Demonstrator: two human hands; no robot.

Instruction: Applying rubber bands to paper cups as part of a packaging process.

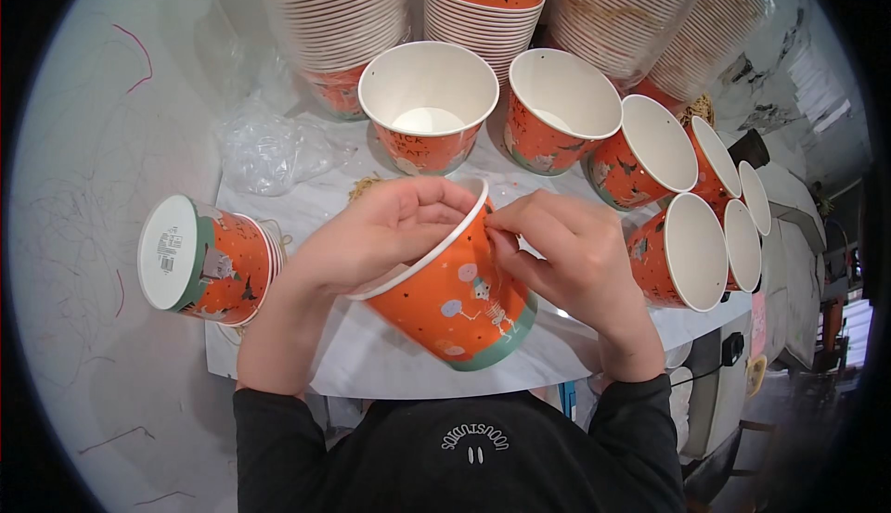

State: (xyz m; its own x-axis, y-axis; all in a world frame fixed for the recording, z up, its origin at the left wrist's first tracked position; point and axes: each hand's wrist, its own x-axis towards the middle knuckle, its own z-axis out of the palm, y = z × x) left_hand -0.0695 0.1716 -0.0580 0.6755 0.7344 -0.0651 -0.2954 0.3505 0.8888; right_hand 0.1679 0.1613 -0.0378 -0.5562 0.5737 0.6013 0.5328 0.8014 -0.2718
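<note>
A large orange paper tub (422,304) with a green base band and printed skeleton is tilted in front of me, its mouth toward the upper left. My left hand (385,230) reaches over the white rim into the tub, its fingers curled against the inner wall near the top. On the outside, just below the rim, my right hand (568,249) pinches with thumb and forefinger close to the wall. Whatever lies between those fingertips is too small to make out. The inside of the tub is mostly hidden by my left hand.
Several matching tubs, including a front one (429,109), stand on the white marbled table (390,378) from the middle to the right. Tall tub stacks (329,12) rise behind. At left are a short stack on its side (223,258), beige cord and clear plastic wrap (269,151).
</note>
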